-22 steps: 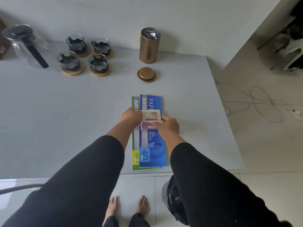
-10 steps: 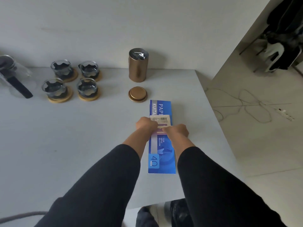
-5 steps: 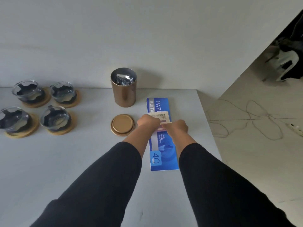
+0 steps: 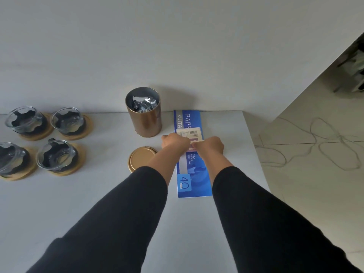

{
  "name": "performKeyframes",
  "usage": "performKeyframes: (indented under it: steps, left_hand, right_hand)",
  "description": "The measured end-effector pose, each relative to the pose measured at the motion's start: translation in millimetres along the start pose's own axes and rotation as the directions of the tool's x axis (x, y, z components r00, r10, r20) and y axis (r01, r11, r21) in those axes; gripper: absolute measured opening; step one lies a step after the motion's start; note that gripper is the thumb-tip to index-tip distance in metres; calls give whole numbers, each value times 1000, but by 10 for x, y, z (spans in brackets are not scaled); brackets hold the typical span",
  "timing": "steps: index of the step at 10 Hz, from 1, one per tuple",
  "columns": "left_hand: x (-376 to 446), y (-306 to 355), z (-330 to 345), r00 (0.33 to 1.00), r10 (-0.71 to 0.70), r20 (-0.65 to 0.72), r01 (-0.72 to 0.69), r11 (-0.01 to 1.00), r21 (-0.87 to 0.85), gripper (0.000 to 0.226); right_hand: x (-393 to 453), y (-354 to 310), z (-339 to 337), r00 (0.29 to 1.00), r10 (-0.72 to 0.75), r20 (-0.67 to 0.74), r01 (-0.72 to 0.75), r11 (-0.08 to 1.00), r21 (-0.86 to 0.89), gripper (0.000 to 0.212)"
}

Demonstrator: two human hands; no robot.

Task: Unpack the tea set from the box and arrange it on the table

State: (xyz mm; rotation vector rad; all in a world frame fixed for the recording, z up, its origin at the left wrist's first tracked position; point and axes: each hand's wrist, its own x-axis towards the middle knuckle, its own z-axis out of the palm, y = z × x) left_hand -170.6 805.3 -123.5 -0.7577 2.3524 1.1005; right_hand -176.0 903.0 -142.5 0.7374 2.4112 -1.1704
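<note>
Small beige card with barcode (image 4: 190, 134) pinched between left hand (image 4: 175, 142) and right hand (image 4: 210, 146), fingers curled round its near edge; card held just above long blue paper packet (image 4: 194, 170) lying on white worktop (image 4: 98, 194).

Step judged: loose paperwork being handled, tea set largely unpacked. Next move calls for card to be set down clear of set.

Open bronze tin canister (image 4: 144, 113) stood left of packet, foil pouch inside; its gold lid (image 4: 140, 158) laid near it. Four glass cups on wooden coasters (image 4: 45, 142) grouped far left. Canister close beside hands; knock risk judged.
</note>
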Motion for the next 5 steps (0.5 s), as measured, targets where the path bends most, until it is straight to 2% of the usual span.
performKeyframes:
  steps: [1, 3, 4, 5]
  left_hand:
    - [-14, -9, -8, 1000, -14, 17, 15, 999, -50, 36]
    - [-201, -45, -5, 998, 63, 8, -62, 990, -124, 35]
    - [-293, -126, -54, 998, 65, -4, -64, 982, -176, 32]
    - [-423, -201, -204, 997, 77, -23, -80, 987, -142, 40]
  right_hand:
    - [-7, 4, 7, 1000, -15, -11, 15, 1000, 3, 34]
    - [-119, -20, -3, 995, -91, -50, 88, 994, -68, 33]
    - [-216, -64, 12, 986, -107, -127, 93, 989, -111, 39]
    - [-388, -91, 25, 975, -119, -189, 103, 990, -91, 42]
